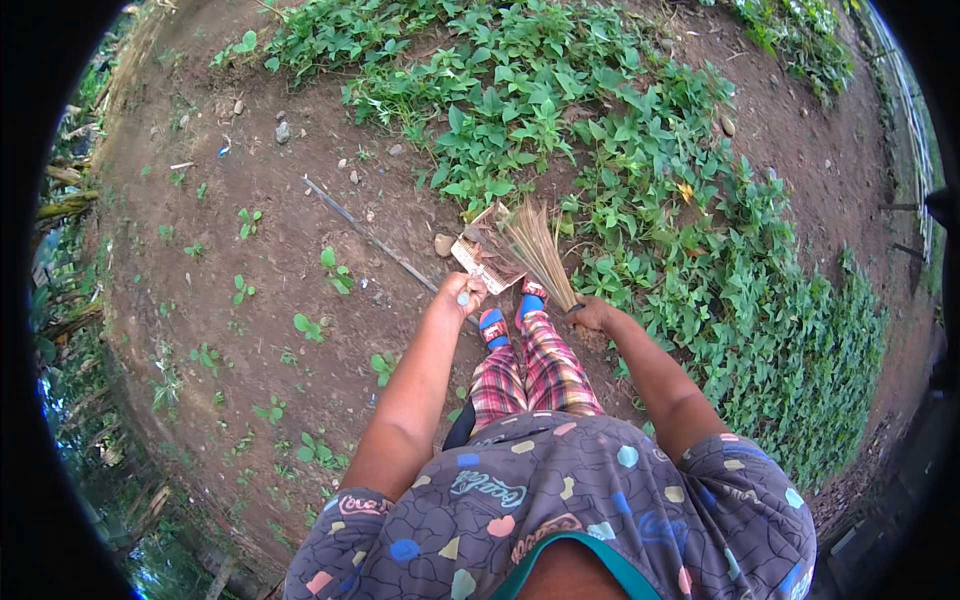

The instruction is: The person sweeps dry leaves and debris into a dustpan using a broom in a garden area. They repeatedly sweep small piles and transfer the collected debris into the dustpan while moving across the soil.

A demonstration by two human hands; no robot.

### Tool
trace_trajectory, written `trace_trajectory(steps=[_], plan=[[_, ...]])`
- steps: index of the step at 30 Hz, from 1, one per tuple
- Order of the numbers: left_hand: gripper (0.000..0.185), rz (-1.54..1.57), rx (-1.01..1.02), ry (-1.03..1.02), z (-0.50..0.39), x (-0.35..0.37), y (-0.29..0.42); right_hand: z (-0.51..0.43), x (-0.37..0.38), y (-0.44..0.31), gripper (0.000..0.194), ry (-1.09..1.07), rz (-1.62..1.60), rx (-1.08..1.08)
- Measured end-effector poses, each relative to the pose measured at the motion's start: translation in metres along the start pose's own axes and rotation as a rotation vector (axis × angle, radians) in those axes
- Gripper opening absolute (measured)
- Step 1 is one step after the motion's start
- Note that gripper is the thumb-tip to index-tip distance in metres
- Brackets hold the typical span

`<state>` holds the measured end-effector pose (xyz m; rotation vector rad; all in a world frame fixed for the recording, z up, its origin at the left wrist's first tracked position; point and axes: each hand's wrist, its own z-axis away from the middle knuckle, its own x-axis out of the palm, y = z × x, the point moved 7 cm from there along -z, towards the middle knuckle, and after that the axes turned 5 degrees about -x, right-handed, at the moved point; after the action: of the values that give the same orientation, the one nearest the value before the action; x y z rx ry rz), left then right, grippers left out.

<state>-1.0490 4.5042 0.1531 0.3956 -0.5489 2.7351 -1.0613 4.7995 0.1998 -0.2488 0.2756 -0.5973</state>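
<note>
In my left hand (463,291) is the handle of a dustpan (504,279), a pale pan with a row of comb-like teeth. Dry brown leaves (501,264) lie in the pan. My right hand (590,313) grips the bound end of a stick broom (541,251), made of thin, stiff bristles. The broom's spread tips point away from me and rest over the pan's right side, partly covering it. Both tools are just beyond my feet, which wear blue socks and sandals (493,328).
Leafy green vines (510,97) spread ahead and down the right side. A long thin pole (367,234) lies on the bare soil (262,300) at left, running toward my feet. A stone (443,244) sits beside the pan. Small seedlings (337,274) dot the left ground.
</note>
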Motion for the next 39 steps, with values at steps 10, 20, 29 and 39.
trace_trajectory(steps=[10,20,29,39], plan=[[0.013,0.024,-0.113,-0.106,0.087,-0.100,-0.016,0.076,-0.074,0.009,0.088,0.232,0.101,-0.061],[0.004,0.242,-0.023,-0.073,0.057,-0.110,-0.003,0.077,0.022,-0.054,0.084,-0.022,0.408,-0.084],[0.003,0.396,-0.019,-0.138,0.067,-0.122,0.019,-0.027,-0.067,-0.159,0.075,0.273,0.321,-0.019],[0.005,0.364,0.030,-0.156,0.067,-0.127,0.028,0.047,-0.018,-0.109,0.091,0.039,0.529,-0.180]])
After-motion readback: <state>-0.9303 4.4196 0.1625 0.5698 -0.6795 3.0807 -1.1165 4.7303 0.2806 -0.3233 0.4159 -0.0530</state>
